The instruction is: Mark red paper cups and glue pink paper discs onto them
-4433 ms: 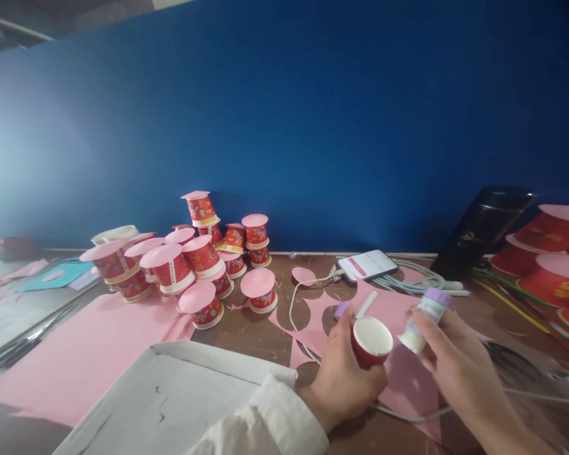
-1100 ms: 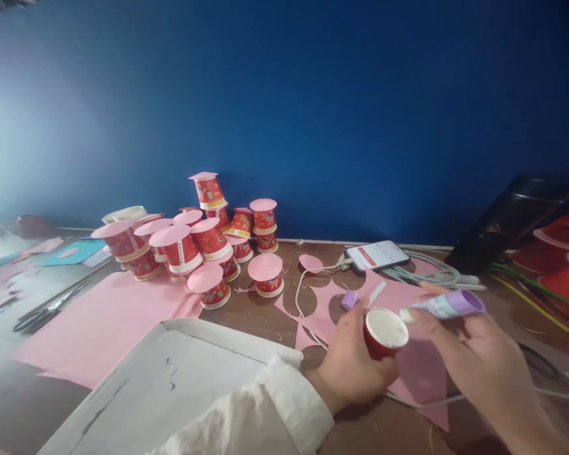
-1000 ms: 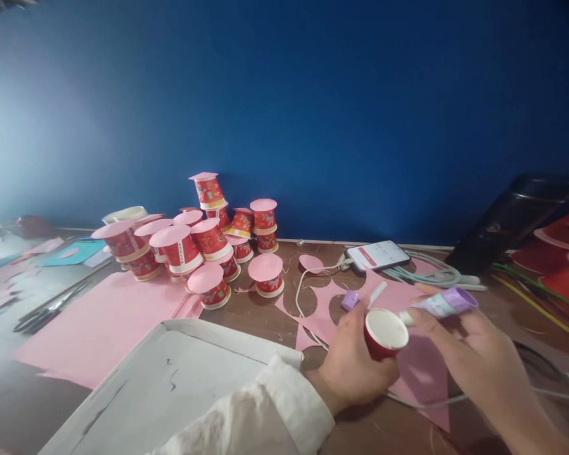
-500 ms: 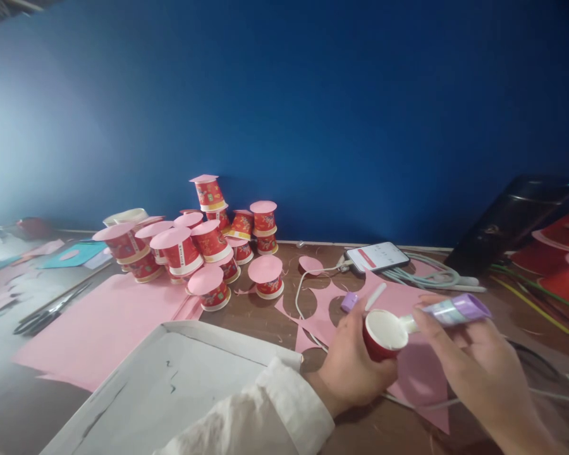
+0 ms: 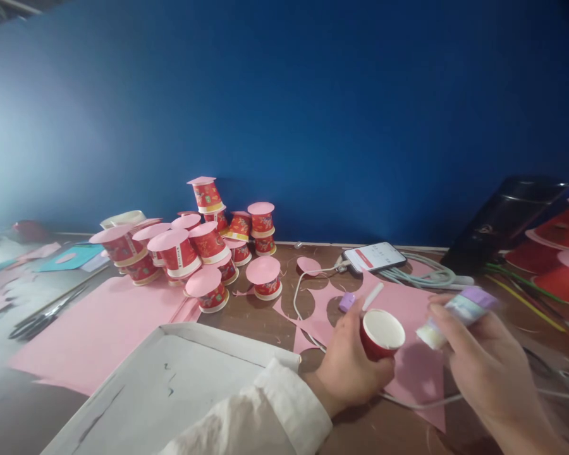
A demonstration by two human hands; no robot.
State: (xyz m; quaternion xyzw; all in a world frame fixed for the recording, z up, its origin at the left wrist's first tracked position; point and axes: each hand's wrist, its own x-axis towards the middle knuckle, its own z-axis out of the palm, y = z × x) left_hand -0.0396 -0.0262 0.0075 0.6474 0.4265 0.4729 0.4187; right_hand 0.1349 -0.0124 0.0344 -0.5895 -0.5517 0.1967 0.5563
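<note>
At the far left of the frame, scissors (image 5: 42,319) lie beside a pile of pink paper (image 5: 90,335), which seems kept flat so its sheets stay together. Left of centre, red cups (image 5: 177,258) topped with pink discs crowd against each other, some stacked 2 high, probably to save room on the desk (image 5: 241,325); the open white box (image 5: 189,370) sits in front.

Right of centre, low in the frame, the left hand (image 5: 353,370) comes in from the bottom, fingers and thumb curved around the sides of 1 red cup (image 5: 377,347). That grip leaves the cup's white, recessed end facing up and uncovered, and likely steadies it. The purple cap (image 5: 346,302) lies just beyond the fingers, on or beside the cut pink sheet (image 5: 325,309), with the phone (image 5: 374,256) farther back.

In the lower right, the right hand (image 5: 495,363) is partly closed, its thumb and fingers pinching the purple-and-white glue stick (image 5: 465,308). The forearm reaches in from the bottom right corner, and the stick tilts, pale tip down and to the left, near the cup but apart from it, perhaps so the tip stays clear of the fingers
</note>
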